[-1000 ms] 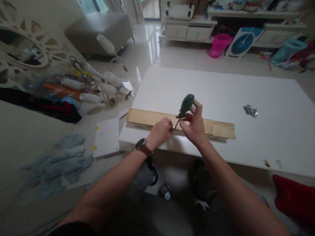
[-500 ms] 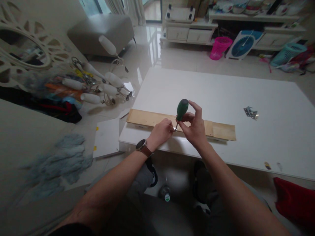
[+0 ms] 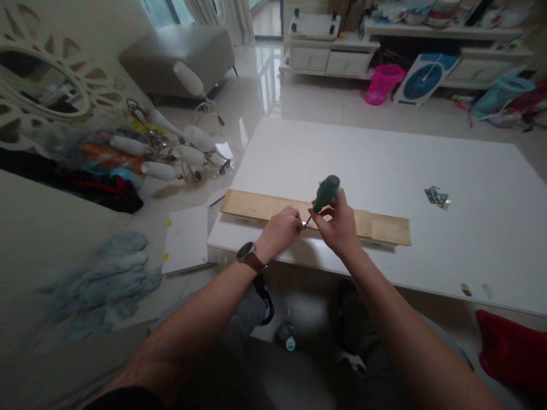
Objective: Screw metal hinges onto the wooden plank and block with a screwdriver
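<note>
My right hand (image 3: 339, 223) is closed around a green screwdriver (image 3: 327, 192) with a dark grey butt, tilted to the right. Its thin shaft points down to a small shiny metal piece (image 3: 304, 224) at the near edge of a long wooden board (image 3: 265, 206). My left hand (image 3: 282, 226), with a watch on the wrist, rests against the board. Its fingers are pinched at that metal piece, which they partly hide. The board lies along the near side of a white table (image 3: 376, 165).
Small metal hardware (image 3: 437, 197) lies in a pile on the table at right, and a dark and yellow bit (image 3: 465, 289) sits near the front edge. A white panel (image 3: 186, 239) is at left, a clear bottle (image 3: 288, 335) by my feet, red cloth (image 3: 508, 344) at lower right.
The screwdriver's handle has tipped to the right, and the fingers of my right hand have curled closer about it. My left hand stays in the same place on the board.
</note>
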Available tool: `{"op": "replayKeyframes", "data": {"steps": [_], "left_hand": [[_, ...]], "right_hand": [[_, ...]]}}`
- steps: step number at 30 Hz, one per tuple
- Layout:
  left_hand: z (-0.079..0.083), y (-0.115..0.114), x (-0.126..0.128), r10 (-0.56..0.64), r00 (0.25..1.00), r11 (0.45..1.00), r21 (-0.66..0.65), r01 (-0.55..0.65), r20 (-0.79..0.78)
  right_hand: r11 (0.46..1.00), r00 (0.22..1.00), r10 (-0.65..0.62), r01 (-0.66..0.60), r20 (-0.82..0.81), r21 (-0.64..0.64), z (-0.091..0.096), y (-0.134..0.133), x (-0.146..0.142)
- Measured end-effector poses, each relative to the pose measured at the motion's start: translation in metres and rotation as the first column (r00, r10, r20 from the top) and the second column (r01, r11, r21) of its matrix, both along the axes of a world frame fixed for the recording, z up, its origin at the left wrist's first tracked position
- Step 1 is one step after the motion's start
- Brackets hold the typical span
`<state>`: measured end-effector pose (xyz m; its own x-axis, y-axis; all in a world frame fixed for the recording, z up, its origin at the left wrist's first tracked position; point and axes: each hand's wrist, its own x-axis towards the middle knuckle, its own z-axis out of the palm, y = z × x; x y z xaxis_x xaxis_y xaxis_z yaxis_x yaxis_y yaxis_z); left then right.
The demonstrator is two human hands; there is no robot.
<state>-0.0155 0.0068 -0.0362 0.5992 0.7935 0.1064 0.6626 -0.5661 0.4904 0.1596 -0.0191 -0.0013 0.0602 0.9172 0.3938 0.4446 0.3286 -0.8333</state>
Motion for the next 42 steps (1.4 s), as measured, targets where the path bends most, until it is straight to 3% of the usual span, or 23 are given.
{"op": "replayKeyframes", "data": {"steps": [19, 28, 36, 42], "left_hand": [[0.0036, 0.0004, 0.0011, -0.013, 0.999, 1.0, 0.006, 0.013, -0.043], [-0.0001, 0.0001, 0.0003, 0.02, 1.0, 1.0, -0.011, -0.02, 0.015], [-0.005, 0.0008, -0.0013, 0.011, 0.998, 1.0, -0.003, -0.011, 0.06], [-0.003, 0.0012, 0.0004, -0.001, 1.0, 1.0, 0.007, 0.001, 0.018]], "right_hand": [[0.992, 0.993, 0.085, -0.092, -0.087, -0.084, 0.0033, -0.0016, 0.0028], [0.999, 1.0, -0.001, 0.0, -0.014, -0.05, 0.0033, 0.0018, 0.0012], [1.0, 0.999, 0.007, -0.007, 0.034, 0.015, 0.0019, 0.0023, -0.0008], [0.999, 1.0, 0.002, -0.002, 0.013, -0.04, -0.0012, 0.0028, -0.0023]]}}
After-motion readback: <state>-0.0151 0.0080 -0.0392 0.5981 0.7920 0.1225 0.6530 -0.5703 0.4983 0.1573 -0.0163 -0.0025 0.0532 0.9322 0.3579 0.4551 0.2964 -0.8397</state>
